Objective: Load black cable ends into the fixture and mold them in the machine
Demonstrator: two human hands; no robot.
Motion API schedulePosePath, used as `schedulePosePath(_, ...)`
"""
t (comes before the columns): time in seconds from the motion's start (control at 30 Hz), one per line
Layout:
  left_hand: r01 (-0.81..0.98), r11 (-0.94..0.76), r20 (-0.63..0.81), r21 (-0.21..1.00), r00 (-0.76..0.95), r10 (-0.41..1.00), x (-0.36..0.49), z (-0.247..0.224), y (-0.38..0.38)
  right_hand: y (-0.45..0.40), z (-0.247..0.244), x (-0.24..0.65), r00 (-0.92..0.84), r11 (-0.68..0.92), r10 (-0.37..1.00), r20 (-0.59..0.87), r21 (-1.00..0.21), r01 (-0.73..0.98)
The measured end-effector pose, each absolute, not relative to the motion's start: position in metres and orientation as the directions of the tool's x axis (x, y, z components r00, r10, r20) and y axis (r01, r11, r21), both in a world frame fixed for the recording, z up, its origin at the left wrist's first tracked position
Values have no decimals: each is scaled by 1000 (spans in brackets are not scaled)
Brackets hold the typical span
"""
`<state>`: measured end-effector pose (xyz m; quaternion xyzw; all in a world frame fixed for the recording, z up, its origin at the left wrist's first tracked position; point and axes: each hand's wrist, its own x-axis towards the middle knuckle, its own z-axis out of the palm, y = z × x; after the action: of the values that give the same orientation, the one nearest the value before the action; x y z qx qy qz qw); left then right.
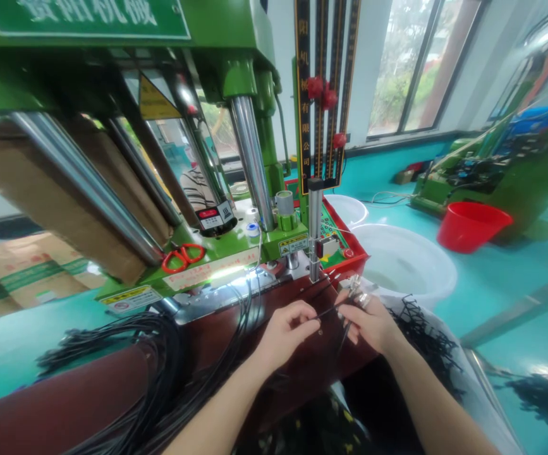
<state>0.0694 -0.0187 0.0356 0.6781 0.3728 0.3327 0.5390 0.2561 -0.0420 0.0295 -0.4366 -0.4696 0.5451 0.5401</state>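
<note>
Over the dark red tabletop (274,316), my left hand (295,325) pinches a thin black cable (327,311) between thumb and fingertips. The cable stretches across to my right hand (368,319), whose fingers are closed around a small silvery metal piece (356,292). Blur and the fingers hide what kind of metal piece it is. A dark strand hangs below the right fingers. To the left, a thick bundle of black cables (160,360) lies over the table and runs along my left forearm.
A green press (249,38) stands ahead, with orange-handled scissors (183,256) on its bed. Right of the table are a control panel (335,237), a white tub (401,259) and a red bucket (473,224). Black branched scraps (425,338) lie beside my right arm.
</note>
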Motion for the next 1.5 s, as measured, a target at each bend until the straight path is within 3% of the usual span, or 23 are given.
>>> schedulePosePath(0.1,127,-151,83,980,428,900,68,32,-19,-42,28,257,88,92,993,75,-974,-206)
schedulePosePath(0.27,207,-263,166,942,392,905,72,38,-21,-46,35,251,360,188,933,0,-853,-487)
schedulePosePath(0.4,187,-208,95,960,484,870,75,47,-29,-44,41,241,386,213,922,-27,-797,-565)
schedulePosePath(0.53,124,-18,-68,992,653,755,79,50,-36,-40,40,241,326,199,945,25,-836,-512)
schedulePosePath(0.63,130,24,-106,991,672,733,83,51,-36,-41,37,246,320,182,947,19,-854,-488)
schedulePosePath(0.83,80,62,-96,995,558,824,92,49,-34,-45,37,251,200,123,980,19,-846,-518)
schedulePosePath(0.97,61,191,-174,980,736,654,89,43,-46,-46,39,252,102,57,995,15,-902,-428)
schedulePosePath(1.1,-10,423,-219,906,845,488,77,30,-69,-51,38,251,-214,-66,977,20,-921,-384)
schedulePosePath(1.2,-69,584,-226,809,880,418,72,15,-89,-61,32,241,-402,-38,910,97,-948,-315)
schedulePosePath(1.27,-173,655,-212,735,860,465,74,4,-99,-68,23,230,-458,-32,886,79,-973,-229)
schedulePosePath(1.37,-408,643,-230,648,700,676,83,-8,-107,-75,8,215,-509,-190,855,-105,-975,-118)
schedulePosePath(1.43,-486,599,-289,637,570,769,89,-13,-109,-73,2,210,-516,-296,835,-190,-946,-131)
schedulePosePath(1.5,-470,603,-338,645,532,776,93,-17,-110,-62,3,210,-503,-299,850,-156,-929,-217)
